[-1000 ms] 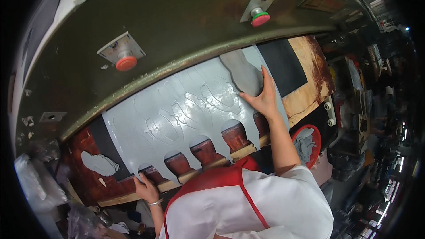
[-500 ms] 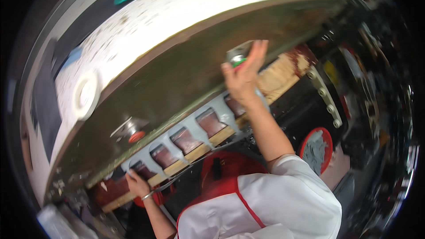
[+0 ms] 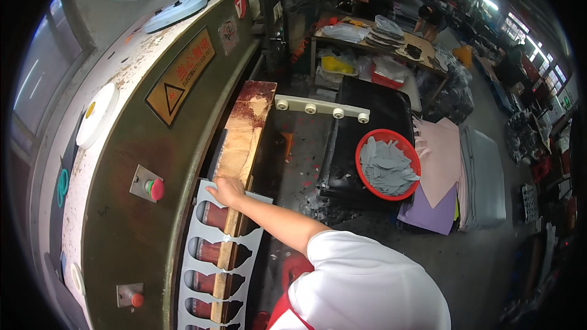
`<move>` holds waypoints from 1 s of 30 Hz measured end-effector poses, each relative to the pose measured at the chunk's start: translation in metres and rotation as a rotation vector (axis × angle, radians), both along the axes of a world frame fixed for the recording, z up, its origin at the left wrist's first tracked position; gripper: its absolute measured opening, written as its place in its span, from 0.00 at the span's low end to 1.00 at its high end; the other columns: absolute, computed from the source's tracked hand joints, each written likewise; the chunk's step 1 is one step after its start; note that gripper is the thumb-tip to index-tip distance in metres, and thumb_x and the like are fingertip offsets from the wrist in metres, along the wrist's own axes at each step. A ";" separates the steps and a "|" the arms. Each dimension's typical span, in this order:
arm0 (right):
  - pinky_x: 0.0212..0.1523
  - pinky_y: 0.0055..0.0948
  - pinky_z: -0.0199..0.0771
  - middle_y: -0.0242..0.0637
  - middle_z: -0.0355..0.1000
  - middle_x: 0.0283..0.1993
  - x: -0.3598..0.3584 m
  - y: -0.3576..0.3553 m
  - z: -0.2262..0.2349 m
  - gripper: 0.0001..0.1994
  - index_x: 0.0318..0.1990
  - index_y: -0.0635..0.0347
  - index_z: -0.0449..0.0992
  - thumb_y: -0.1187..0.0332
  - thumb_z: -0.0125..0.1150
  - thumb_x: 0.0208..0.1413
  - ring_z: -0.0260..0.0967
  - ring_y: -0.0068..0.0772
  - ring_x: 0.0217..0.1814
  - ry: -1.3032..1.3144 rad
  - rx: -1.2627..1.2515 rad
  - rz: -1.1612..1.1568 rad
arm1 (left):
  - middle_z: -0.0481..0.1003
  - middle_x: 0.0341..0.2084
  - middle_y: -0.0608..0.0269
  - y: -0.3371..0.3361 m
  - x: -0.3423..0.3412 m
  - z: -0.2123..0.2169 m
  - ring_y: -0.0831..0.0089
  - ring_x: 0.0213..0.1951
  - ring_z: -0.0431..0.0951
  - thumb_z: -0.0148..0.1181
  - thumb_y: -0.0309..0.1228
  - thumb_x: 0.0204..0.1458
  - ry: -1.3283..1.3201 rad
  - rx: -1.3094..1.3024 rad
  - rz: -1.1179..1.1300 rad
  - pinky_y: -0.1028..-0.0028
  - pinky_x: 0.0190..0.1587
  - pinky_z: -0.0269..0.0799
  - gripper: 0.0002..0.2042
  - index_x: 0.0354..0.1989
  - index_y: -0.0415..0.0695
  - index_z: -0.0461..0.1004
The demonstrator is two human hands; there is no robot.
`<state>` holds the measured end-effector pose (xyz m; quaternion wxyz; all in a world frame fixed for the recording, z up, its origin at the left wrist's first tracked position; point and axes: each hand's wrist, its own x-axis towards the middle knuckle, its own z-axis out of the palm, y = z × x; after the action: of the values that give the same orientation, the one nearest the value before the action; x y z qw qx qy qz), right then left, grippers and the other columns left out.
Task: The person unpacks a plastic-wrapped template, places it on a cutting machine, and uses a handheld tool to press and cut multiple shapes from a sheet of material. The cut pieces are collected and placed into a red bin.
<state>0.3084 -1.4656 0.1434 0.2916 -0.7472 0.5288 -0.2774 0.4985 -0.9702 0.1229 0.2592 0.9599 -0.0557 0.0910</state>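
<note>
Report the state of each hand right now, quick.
Right hand: at the far end of the grey sheet; whether closed on it cannot be told.
Left hand: out of view, state cannot be told.

white shirt (image 3: 379,287), short sleeve (image 3: 323,247), red apron (image 3: 286,316)

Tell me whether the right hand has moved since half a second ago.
Yes: the right hand moved away from the pink button, to the grey sheet.

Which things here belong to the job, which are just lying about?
Apparently the job:
gray sheet with cutouts
worn wooden board beneath it
olive-green press
pink push button

Apparently just about:
pink sheets
purple sheet
teal ring
</note>
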 end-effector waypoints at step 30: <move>0.51 0.34 0.71 0.48 0.74 0.42 -0.194 0.077 0.061 0.38 0.55 0.62 0.72 0.55 0.76 0.33 0.70 0.42 0.45 -0.265 0.345 0.506 | 0.75 0.37 0.42 0.005 -0.185 0.059 0.49 0.39 0.76 0.52 0.37 0.59 -0.441 0.031 -0.254 0.60 0.43 0.73 0.16 0.44 0.33 0.73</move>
<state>0.1144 -1.3883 0.2040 0.5395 -0.7521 0.3232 -0.1973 0.3133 -0.9654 0.1816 0.2355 0.9061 -0.2322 0.2638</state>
